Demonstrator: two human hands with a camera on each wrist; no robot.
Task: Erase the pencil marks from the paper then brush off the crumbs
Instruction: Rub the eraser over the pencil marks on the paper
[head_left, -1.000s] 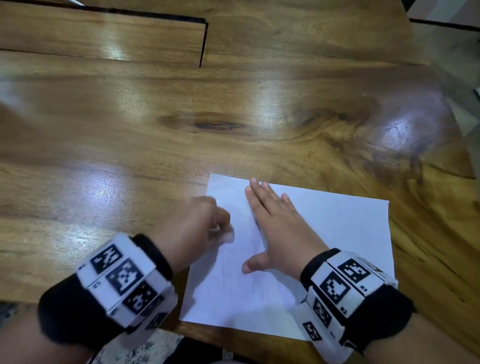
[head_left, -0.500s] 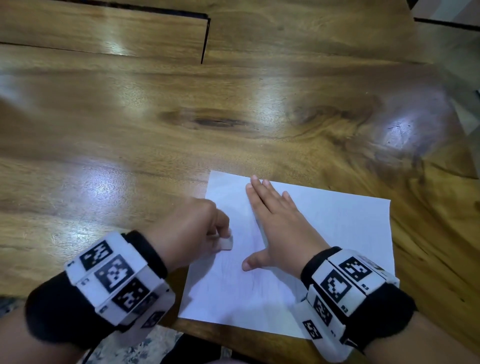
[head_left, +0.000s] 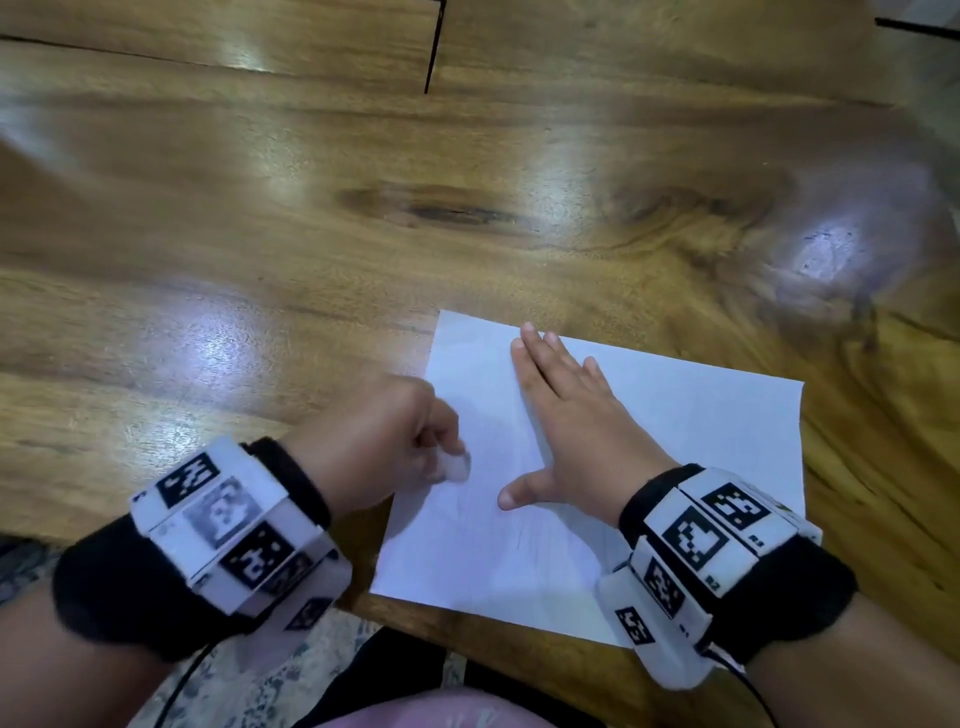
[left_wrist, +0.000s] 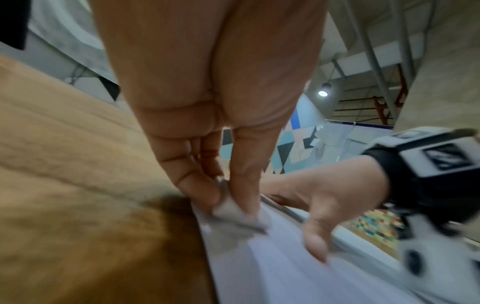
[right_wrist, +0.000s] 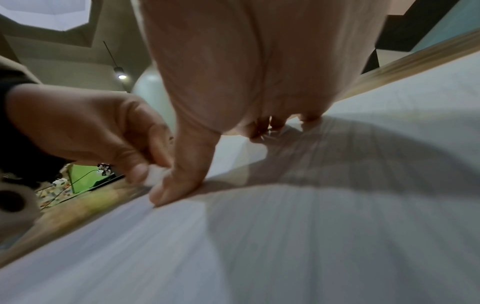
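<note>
The paper (head_left: 649, 467) is lying flat on the wooden worktop (head_left: 260, 260), its near edge reaching the worktop's front edge. No container is being shown in any view.

The eraser (head_left: 457, 466) (a small white block) is being pinched by the left hand (head_left: 374, 441) between the thumb and the curled fingers (left_wrist: 197, 185), and its lower face is being pressed onto the paper close to the sheet's left edge. The right hand (head_left: 571, 431) is being held flat on the sheet, fingers straight and together, thumb spread towards the eraser, grasping nothing.

Faint pencil marks (head_left: 519, 538) are being picked up in the head view just below the right thumb. The left wrist view is showing the eraser (left_wrist: 228, 207) wedged between thumb and fingertip, a detail half hidden from overhead. In the right wrist view, the eraser (right_wrist: 155, 174) is lying just beside the right thumb; contact between them cannot be told.
</note>
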